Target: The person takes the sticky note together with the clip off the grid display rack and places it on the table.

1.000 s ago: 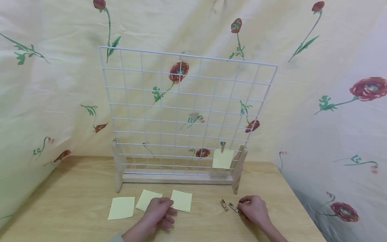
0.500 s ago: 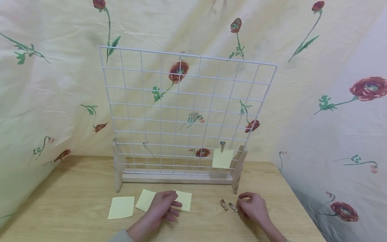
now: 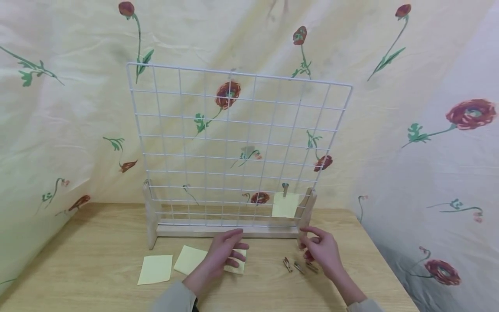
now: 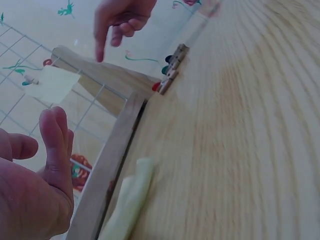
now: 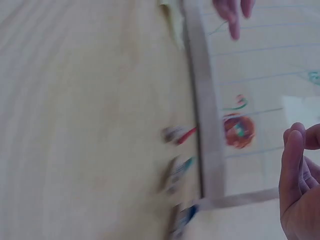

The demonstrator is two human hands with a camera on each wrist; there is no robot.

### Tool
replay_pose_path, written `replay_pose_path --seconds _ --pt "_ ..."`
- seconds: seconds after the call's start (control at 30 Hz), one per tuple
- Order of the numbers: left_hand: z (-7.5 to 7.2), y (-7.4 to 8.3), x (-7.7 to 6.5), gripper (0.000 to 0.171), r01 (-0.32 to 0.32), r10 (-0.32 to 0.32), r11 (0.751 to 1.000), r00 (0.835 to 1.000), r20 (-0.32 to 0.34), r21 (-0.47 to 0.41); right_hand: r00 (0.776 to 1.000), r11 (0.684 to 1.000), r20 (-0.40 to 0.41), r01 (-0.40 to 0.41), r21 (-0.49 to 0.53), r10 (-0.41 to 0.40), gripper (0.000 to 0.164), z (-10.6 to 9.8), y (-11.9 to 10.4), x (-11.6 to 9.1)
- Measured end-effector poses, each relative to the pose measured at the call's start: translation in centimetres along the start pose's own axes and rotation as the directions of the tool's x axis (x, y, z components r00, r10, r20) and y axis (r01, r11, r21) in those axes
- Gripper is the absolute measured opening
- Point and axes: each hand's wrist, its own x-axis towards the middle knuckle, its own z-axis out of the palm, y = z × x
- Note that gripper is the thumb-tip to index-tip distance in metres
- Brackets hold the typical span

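Note:
My left hand [image 3: 228, 252], fingers relaxed and holding nothing, hovers over the table and partly covers a pale yellow paper square [image 3: 239, 265]. Two more yellow squares lie to its left, one beside it [image 3: 189, 260] and one further out [image 3: 155, 269]. My right hand [image 3: 322, 250] is raised near the stand's right foot, its thumb close to loosely bent fingers with nothing between them. Below it lie three small wooden clothespins in a row: one with red [image 5: 175, 134], one with green [image 5: 177, 172], one with dark blue [image 5: 181, 220].
A white wire grid [image 3: 238, 125] stands upright in a wooden base [image 3: 187, 231] behind the hands. Low on its right side, a clothespin [image 3: 285, 190] clips a yellow square [image 3: 285, 206] to the wires. Flowered cloth [image 3: 409, 173] hangs behind and beside the table [image 3: 101, 242].
My right hand has left the third clothespin beside the other two and risen forward, away from the table. The left hand has moved forward and right, over the rightmost loose paper.

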Motion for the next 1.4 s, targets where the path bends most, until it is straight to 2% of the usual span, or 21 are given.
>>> replay_pose_path --seconds 0.2,0.63,0.83,1.13,1.4 --pt "2.0 0.2 1.3 0.049 -0.004 0.004 1.0 1.0 -0.009 -0.017 0.996 0.989 0.038 0.069 0.13 -0.075 0.034 0.6 -2.3 0.7" --pt "4.5 1.4 3.9 0.046 -0.027 0.026 0.998 1.0 -0.018 -0.057 0.982 0.966 0.048 0.168 0.196 -0.181 0.043 1.7 -7.0 3.1" --pt "5.6 1.6 4.8 0.047 -0.046 0.046 0.996 0.999 0.009 -0.074 0.969 0.965 0.086 0.216 0.148 -0.23 0.049 2.3 -8.6 4.7" --pt "7.1 1.4 5.4 0.043 -0.04 0.04 0.996 0.999 0.003 -0.076 0.958 0.971 0.162 0.241 -0.011 -0.236 0.059 3.3 -8.9 6.0" --pt "7.3 1.6 6.1 0.043 -0.027 0.026 0.992 1.0 -0.01 -0.12 0.969 0.974 0.128 0.219 -0.052 -0.211 0.056 3.6 -8.9 6.5"
